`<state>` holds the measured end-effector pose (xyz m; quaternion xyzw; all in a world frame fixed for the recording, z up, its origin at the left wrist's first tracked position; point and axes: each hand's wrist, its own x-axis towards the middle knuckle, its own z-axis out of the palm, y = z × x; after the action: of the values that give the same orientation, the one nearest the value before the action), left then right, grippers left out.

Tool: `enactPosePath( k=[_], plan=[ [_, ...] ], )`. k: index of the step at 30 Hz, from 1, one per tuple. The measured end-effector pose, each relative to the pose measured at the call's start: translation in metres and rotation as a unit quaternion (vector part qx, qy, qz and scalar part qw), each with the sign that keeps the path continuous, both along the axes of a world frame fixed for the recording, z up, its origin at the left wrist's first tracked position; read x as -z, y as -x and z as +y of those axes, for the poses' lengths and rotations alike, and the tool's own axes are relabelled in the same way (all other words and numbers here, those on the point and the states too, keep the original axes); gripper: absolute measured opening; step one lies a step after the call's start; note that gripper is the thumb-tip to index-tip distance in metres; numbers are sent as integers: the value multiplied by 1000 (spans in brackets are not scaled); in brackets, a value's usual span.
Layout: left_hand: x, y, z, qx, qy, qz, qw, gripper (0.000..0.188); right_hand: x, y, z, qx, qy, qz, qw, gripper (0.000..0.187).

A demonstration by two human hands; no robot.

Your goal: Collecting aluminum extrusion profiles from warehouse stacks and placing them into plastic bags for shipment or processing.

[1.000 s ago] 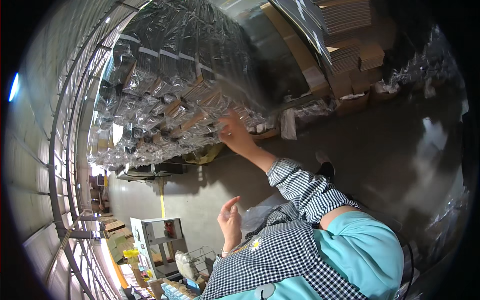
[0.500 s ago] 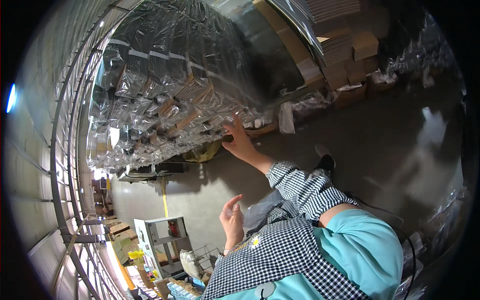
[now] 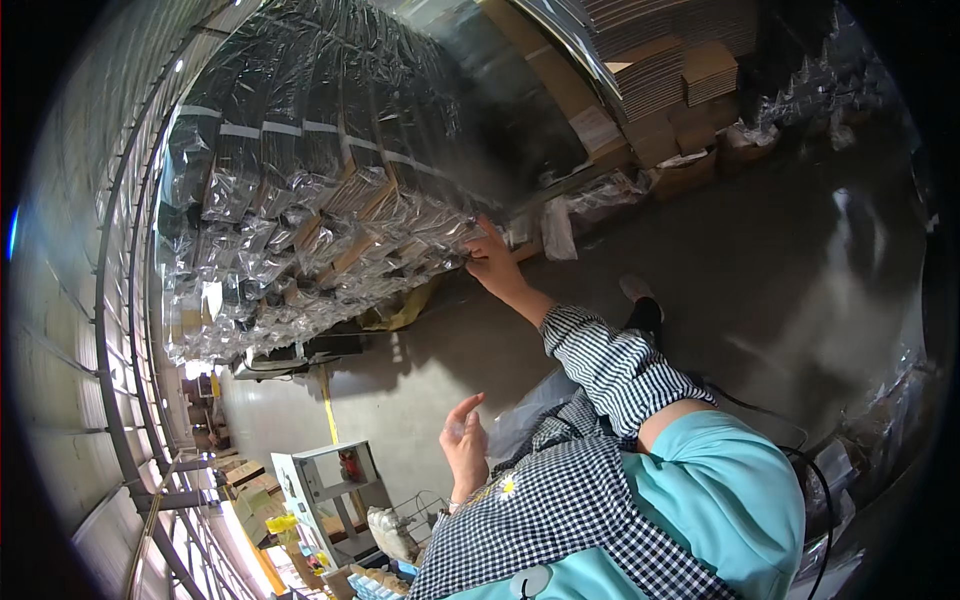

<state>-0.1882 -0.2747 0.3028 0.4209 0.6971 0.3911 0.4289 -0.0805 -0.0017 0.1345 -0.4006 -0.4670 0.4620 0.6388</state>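
Observation:
My right hand [image 3: 493,262] reaches out at the lower right edge of a tall stack of plastic-wrapped flat bundles [image 3: 340,190]. Its index finger is stretched out and the fingers are apart; whether they touch the wrapping I cannot tell. Nothing shows in that hand. Close to my body, my left hand [image 3: 464,448] is bent, the index finger pointing up. Clear plastic film [image 3: 527,412] trails from beside its palm, and the fingers appear closed on it. A black-and-white checked apron and sleeves cover my front and forearms.
Stacked cardboard sheets [image 3: 650,85] stand at the far right, beside crumpled plastic [image 3: 600,197] on the floor. A grey metal shelf unit [image 3: 335,490] and cartons are at the lower left. A dark cable [image 3: 825,510] hangs at my right. A metal-framed wall [image 3: 110,300] runs along the left.
My right hand has come nearer the stack's edge, its fingers less spread. The view has shifted slightly, and the stack appears further left. My left hand stays about where it was.

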Motion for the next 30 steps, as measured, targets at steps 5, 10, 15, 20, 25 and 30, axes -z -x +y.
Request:
enactPosePath(
  k=[5,10,15,20,25,30],
  plan=[
    [2,-1,2,7,-5,6,1000,25,31,-3,0,8,83,-39,996,34],
    [4,4,3,-12,0,-8,1000,25,60,-4,19,-1,41,-9,999,28],
    [13,4,12,-20,0,-10,1000,24,98,-21,37,27,132,-121,984,15],
    [6,7,20,-56,-11,-50,997,24,101,-19,64,-41,49,-102,993,11],
    [15,21,32,-101,-1,-61,993,21,140,-34,95,19,224,50,973,40],
    [14,23,50,-128,-2,-89,988,20,97,-42,96,-212,359,28,909,55]
  ],
)
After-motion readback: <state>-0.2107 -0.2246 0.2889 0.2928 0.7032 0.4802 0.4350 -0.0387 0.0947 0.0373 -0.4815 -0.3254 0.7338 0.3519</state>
